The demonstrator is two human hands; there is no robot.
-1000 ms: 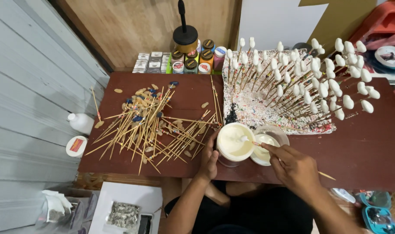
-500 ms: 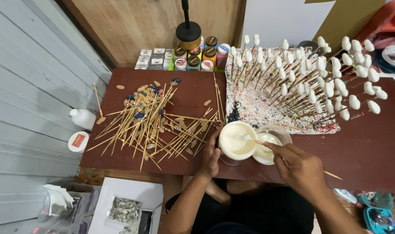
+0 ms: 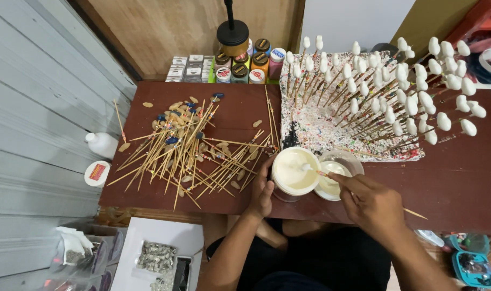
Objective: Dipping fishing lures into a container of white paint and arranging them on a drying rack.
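**A:** What are the hands doing?

**B:** The right hand (image 3: 372, 202) is closed in a pinch on a thin bamboo skewer (image 3: 331, 177). The skewer's white-coated tip sits in a round tub of cream-white paint (image 3: 294, 171), and its bare end pokes out behind the wrist. The left hand (image 3: 262, 189) is curled loosely against the tub's left side, steadying it. A second, smaller clear tub of white paint (image 3: 337, 178) touches the first on its right. Both stand at the near edge of the dark red-brown tabletop (image 3: 461, 188).

**A:** Any packages or labels?

**B:** At the far edge, a cluster of small paint jars (image 3: 251, 67) with dark and coloured lids and round red-and-white labels. A taller black-lidded jar (image 3: 233, 36) stands behind them, and a block of small grey-white boxes (image 3: 189, 68) lies to their left. Off the tabletop's left edge are a white bottle (image 3: 101, 144) and a white round lid with a red label (image 3: 96, 173).

**A:** Has anything changed?

**B:** Barely. Both hands keep their grip as half a second ago, and the view has shifted slightly.

**A:** What else is around?

**B:** Left of the tubs, a loose heap of bare skewers (image 3: 191, 151) with tan pods scattered among them. Behind the tubs, a paint-speckled foam block (image 3: 315, 132) holds many upright skewers with white-coated tips (image 3: 402, 102).
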